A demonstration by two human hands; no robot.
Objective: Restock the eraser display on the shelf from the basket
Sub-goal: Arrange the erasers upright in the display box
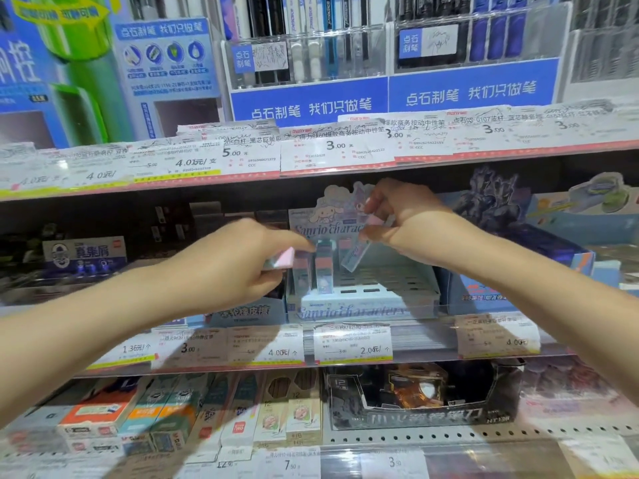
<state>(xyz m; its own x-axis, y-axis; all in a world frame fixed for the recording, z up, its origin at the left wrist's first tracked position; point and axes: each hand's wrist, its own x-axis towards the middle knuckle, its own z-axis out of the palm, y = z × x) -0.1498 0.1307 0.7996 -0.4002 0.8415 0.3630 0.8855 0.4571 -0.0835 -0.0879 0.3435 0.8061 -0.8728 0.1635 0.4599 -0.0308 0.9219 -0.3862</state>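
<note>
Pale-blue cardboard eraser display tray (366, 299) sits at the front edge of the middle shelf (345, 361). Two pink-topped erasers in clear sleeves (313, 267) stand upright at its left side. Left hand (238, 264) pinches a pink-ended eraser (281, 259); right hand (404, 219) pinches a tilted clear-sleeved eraser (356, 254) over the tray.
</note>
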